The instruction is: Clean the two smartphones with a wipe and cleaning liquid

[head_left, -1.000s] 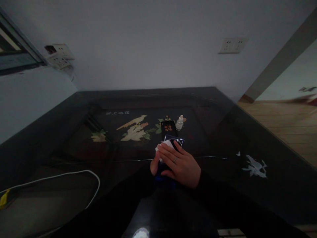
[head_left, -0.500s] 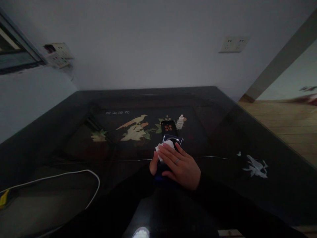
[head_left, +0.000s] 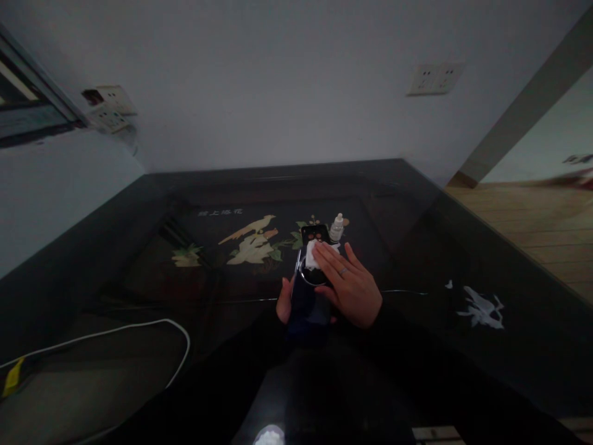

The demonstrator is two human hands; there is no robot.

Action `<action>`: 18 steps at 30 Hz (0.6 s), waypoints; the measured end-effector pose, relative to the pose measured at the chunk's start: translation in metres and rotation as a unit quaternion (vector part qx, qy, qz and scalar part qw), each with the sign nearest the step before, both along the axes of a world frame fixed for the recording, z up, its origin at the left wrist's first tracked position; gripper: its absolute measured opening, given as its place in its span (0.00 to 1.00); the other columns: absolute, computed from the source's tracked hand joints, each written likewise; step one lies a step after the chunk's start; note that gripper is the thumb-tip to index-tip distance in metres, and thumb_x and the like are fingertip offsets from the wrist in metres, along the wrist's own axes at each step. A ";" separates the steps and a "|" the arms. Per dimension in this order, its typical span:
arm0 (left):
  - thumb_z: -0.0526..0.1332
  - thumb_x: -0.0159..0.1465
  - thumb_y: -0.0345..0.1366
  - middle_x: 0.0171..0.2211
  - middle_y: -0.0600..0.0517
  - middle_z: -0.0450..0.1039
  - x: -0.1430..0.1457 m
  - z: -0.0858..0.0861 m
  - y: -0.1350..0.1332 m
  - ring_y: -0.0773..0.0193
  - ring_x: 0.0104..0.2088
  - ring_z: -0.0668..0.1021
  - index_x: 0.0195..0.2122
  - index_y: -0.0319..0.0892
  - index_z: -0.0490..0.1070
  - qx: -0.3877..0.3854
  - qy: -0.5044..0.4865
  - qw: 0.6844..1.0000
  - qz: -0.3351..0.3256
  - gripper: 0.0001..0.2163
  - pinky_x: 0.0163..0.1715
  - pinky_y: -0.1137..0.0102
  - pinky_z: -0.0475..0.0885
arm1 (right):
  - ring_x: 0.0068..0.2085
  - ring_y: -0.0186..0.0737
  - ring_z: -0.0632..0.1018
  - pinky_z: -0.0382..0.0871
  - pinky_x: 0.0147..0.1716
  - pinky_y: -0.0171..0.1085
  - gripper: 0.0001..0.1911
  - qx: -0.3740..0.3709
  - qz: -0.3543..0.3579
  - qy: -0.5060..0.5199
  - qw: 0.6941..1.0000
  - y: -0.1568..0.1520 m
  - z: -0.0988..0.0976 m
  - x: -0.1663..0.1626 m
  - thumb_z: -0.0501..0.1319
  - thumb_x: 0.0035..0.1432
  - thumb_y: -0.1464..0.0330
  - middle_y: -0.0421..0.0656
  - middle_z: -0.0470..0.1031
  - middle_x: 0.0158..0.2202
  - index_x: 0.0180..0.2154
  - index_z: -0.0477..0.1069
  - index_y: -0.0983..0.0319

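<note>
My left hand (head_left: 283, 303) grips the lower left edge of a dark blue phone (head_left: 308, 300) held above the black table (head_left: 417, 259), back side up. My right hand (head_left: 349, 281) lies over the phone with its fingers pressed flat on a small white wipe (head_left: 312, 254) at the phone's upper end, by the round camera ring. A second black phone (head_left: 315, 233) lies on the table just beyond, and a small clear dropper bottle (head_left: 336, 228) with a white cap stands right of it.
The table top carries an inlaid bird and flower picture (head_left: 250, 241). A white cable (head_left: 152, 327) loops over the near left part. Wall sockets (head_left: 433, 78) sit on the back wall. Wooden floor (head_left: 542, 222) shows at right.
My right hand has slid the white wipe away from me, up the phone's back towards its camera end. The phone now shows more of its lower back. My left hand keeps its hold.
</note>
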State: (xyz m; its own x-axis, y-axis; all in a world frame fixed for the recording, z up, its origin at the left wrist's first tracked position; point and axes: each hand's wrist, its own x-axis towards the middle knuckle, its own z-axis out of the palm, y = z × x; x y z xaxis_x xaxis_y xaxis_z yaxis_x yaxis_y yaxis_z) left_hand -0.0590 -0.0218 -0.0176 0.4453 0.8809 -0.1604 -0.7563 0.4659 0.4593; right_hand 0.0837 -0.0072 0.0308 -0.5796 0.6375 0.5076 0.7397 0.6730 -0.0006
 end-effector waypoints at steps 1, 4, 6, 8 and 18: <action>0.55 0.52 0.58 0.54 0.40 0.62 -0.003 0.000 0.000 0.44 0.45 0.72 0.59 0.45 0.51 0.010 0.003 1.000 -0.015 0.37 0.40 0.48 0.67 | 0.61 0.42 0.54 0.47 0.59 0.48 0.29 -0.001 -0.006 0.001 1.000 -0.001 -0.003 0.004 0.47 0.61 0.57 0.49 0.53 0.60 0.58 0.51 0.68; 0.53 0.52 0.59 0.52 0.40 0.64 -0.008 0.001 0.003 0.43 0.47 0.71 0.56 0.41 0.58 0.036 0.008 0.999 -0.004 0.35 0.44 0.47 0.64 | 0.61 0.43 0.53 0.49 0.58 0.48 0.30 -0.006 0.001 -0.010 1.000 -0.012 -0.016 0.014 0.47 0.61 0.58 0.50 0.53 0.60 0.59 0.49 0.70; 0.52 0.52 0.59 0.50 0.40 0.67 -0.007 0.000 0.006 0.44 0.50 0.68 0.52 0.38 0.64 0.039 0.000 0.999 0.013 0.34 0.49 0.49 0.61 | 0.61 0.43 0.53 0.49 0.58 0.48 0.32 -0.007 0.016 -0.022 1.000 -0.021 -0.025 0.017 0.47 0.60 0.57 0.51 0.53 0.60 0.59 0.49 0.70; 0.52 0.52 0.59 0.48 0.40 0.69 -0.005 -0.001 0.008 0.45 0.52 0.67 0.47 0.37 0.68 0.029 -0.013 0.999 0.012 0.32 0.52 0.51 0.58 | 0.61 0.44 0.52 0.49 0.58 0.48 0.33 -0.008 0.033 -0.032 0.999 -0.028 -0.029 0.017 0.48 0.60 0.55 0.51 0.53 0.60 0.59 0.49 0.71; 0.46 0.62 0.45 0.51 0.46 0.67 0.010 0.011 -0.004 0.61 0.59 0.58 0.49 0.36 0.66 -0.032 -0.021 0.985 0.167 0.22 0.57 0.68 0.53 | 0.62 0.42 0.52 0.43 0.60 0.48 0.34 -0.002 0.052 -0.034 0.998 -0.008 -0.004 -0.010 0.43 0.59 0.51 0.47 0.51 0.61 0.58 0.51 0.68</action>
